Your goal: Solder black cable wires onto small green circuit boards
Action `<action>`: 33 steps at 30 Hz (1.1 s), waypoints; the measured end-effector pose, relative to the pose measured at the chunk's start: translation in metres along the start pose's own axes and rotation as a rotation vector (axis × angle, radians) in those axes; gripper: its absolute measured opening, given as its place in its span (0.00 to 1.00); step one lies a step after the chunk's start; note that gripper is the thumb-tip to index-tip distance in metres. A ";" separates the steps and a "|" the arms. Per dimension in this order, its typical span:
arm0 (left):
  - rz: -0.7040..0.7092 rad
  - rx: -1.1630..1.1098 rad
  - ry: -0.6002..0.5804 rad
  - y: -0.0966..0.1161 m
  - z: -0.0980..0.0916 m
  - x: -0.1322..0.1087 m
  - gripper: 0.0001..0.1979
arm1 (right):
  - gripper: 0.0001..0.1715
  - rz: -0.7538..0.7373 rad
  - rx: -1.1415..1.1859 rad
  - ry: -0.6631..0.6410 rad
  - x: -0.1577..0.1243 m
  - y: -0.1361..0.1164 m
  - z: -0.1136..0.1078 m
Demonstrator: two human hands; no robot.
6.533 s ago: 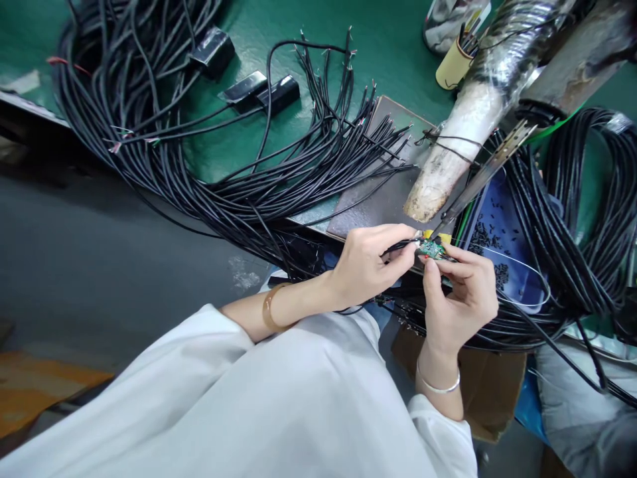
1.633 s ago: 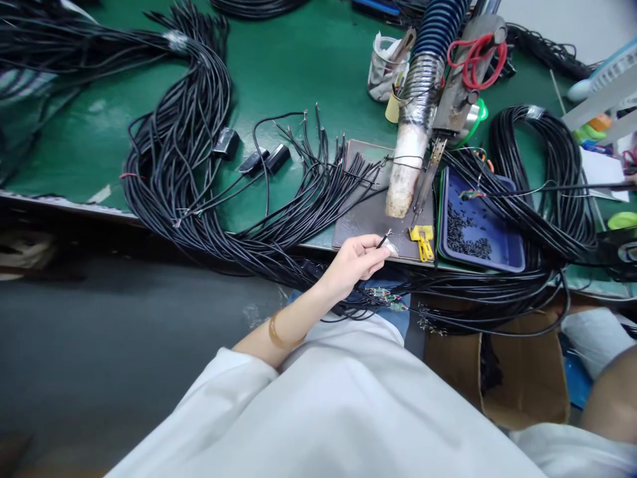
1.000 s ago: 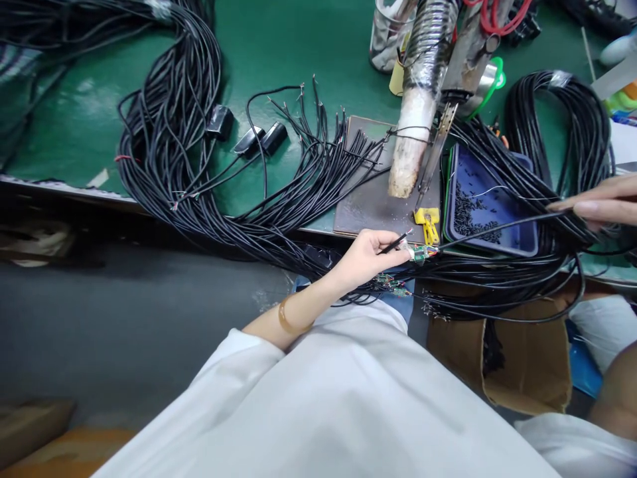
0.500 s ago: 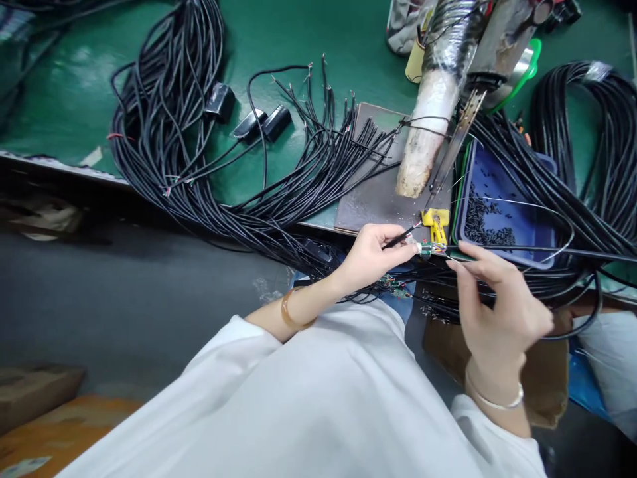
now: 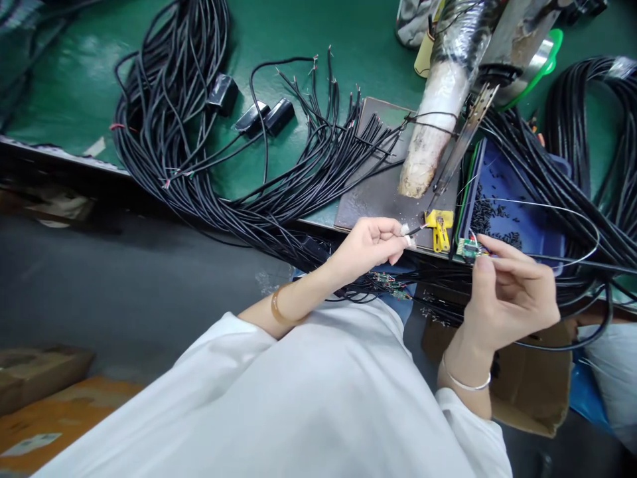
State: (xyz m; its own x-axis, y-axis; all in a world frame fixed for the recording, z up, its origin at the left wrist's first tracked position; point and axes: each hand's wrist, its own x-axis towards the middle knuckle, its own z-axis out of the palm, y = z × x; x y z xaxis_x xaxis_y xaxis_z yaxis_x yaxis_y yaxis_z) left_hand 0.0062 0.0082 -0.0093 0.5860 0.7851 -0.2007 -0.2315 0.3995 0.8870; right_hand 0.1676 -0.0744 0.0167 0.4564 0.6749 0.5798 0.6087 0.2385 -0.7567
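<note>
My left hand (image 5: 371, 247) is closed in a pinch on a black cable (image 5: 414, 232), whose stripped end points right toward a yellow clip (image 5: 438, 229). White wraps cover two of its fingertips. To the right, my right hand (image 5: 512, 289) pinches a small green circuit board (image 5: 469, 249) by its right side, where thin coloured wires show. The board is apart from the left hand's cable. Just above the clip sits the tip of a soldering iron (image 5: 460, 146), slanting down from a holder. A thin pale wire (image 5: 557, 207) arches over the blue tray (image 5: 560, 249).
Black cables (image 5: 239, 216) spread over the green table (image 5: 323, 23) on the left, with black blocks (image 5: 279, 117) among them. A white wrapped pipe (image 5: 428, 136) hangs over a grey board (image 5: 371, 199). More circuit boards (image 5: 391, 282) lie by the table edge. A cardboard box (image 5: 537, 392) stands below.
The circuit board has gone from my left fingers to my right hand, which has moved right with it. My left hand keeps the black cable. The view has shifted slightly.
</note>
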 end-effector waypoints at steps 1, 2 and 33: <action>-0.001 0.035 -0.012 0.001 0.000 0.000 0.13 | 0.06 0.007 0.041 -0.050 0.000 -0.002 0.001; 0.001 0.057 -0.021 0.002 0.001 0.000 0.12 | 0.06 0.003 0.072 -0.113 -0.002 -0.004 0.003; 0.254 0.355 0.131 0.007 0.007 0.010 0.15 | 0.06 0.094 0.096 -0.366 0.003 0.019 0.012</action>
State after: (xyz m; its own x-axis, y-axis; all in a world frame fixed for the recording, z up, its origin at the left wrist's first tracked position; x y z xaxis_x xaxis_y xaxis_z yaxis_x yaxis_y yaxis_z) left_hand 0.0155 0.0152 -0.0022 0.4365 0.8996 0.0115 -0.0617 0.0172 0.9979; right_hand 0.1722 -0.0593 0.0004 0.2347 0.8973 0.3739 0.5036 0.2168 -0.8363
